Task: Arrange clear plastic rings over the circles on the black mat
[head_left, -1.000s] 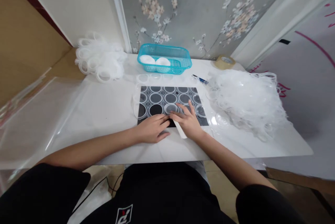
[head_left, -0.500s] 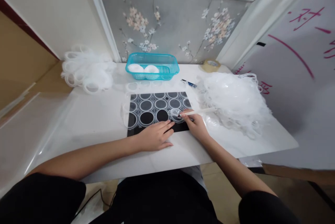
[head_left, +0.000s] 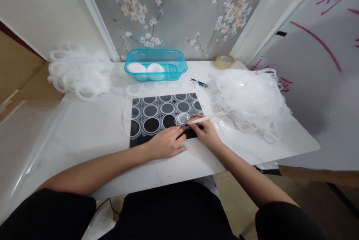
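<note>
We take the black patterned sheet [head_left: 152, 124] as our reference; it lies flat on the white table [head_left: 92, 131]. We find a clear ring [head_left: 183, 118] on its right half, near the front edge. The left hand [head_left: 167, 142] rests across the sheet's front edge, fingers extended and slightly parted; we cannot tell whether its fingertips pin anything. The right hand [head_left: 206, 131], at the sheet's front right corner, is closed in a pinch on a white strip [head_left: 204, 119], which slants out past the sheet's right side. Both hands obstruct our view of the front edge. We note a large translucent heap [head_left: 249, 97] crowding the right side, and loose rings [head_left: 148, 86] along the far and left edges. Beyond the sheet stand a blue basket [head_left: 172, 76] containing two white rounds [head_left: 136, 68], a dark blue tool [head_left: 201, 83] and, farther right, a tape roll [head_left: 223, 61]. We record a second pile of rings [head_left: 80, 73] beyond the sheet to the left.
</note>
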`<state>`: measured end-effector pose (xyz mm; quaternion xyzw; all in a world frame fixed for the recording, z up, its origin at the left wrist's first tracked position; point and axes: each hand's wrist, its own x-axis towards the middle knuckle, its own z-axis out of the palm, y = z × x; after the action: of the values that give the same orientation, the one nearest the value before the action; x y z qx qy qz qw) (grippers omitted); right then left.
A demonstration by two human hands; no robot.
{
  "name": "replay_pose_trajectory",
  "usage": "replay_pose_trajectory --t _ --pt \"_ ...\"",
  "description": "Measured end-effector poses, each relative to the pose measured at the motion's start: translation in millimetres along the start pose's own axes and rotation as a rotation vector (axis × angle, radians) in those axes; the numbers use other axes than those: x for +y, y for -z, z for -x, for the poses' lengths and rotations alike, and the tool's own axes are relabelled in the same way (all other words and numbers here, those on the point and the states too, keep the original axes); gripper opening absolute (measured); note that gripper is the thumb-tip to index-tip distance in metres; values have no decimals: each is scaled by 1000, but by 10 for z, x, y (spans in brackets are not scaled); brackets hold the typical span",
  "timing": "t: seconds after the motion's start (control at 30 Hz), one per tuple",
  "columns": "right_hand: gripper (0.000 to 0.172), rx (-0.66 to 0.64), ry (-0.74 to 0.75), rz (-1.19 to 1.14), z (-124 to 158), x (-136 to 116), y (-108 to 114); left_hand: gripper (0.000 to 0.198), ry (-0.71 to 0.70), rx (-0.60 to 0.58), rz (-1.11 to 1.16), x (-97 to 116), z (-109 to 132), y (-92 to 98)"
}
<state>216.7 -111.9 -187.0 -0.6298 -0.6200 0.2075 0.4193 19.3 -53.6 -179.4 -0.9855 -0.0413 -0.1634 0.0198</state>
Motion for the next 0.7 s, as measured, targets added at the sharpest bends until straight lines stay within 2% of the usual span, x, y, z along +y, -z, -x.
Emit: replay_pose_trajectory --t 0.1,0.2,0.3,0.37,0.43,0.53,0.57,0.6,0.63,0.7 --pt "23 3 32 42 22 -18 2 42 7 8 24 -1 -6 -12" --pt "22 -2 125 176 82 -29 -16 42 27 30 46 3 -14 -18" --pt "22 -81 272 363 91 -38 -10 43 40 28 87 2 -24 -14" --pt "23 -120 346 442 2 -48 50 42 40 2 124 -7 -25 -5" --pt "23 -15 338 475 -159 -60 174 40 45 -20 152 -21 -16 7" --pt "26 372 185 454 -371 -67 420 36 58 -24 167 -36 12 28" --pt "28 466 136 437 -389 -61 488 35 64 -14 161 -35 19 34" --pt "29 505 101 421 -372 -48 537 34 67 0 149 -31 20 36" --pt "30 489 79 404 -321 -28 563 34 63 13 132 -23 12 37" --pt "30 348 48 348 -147 35 546 33 32 24 86 4 -37 27"
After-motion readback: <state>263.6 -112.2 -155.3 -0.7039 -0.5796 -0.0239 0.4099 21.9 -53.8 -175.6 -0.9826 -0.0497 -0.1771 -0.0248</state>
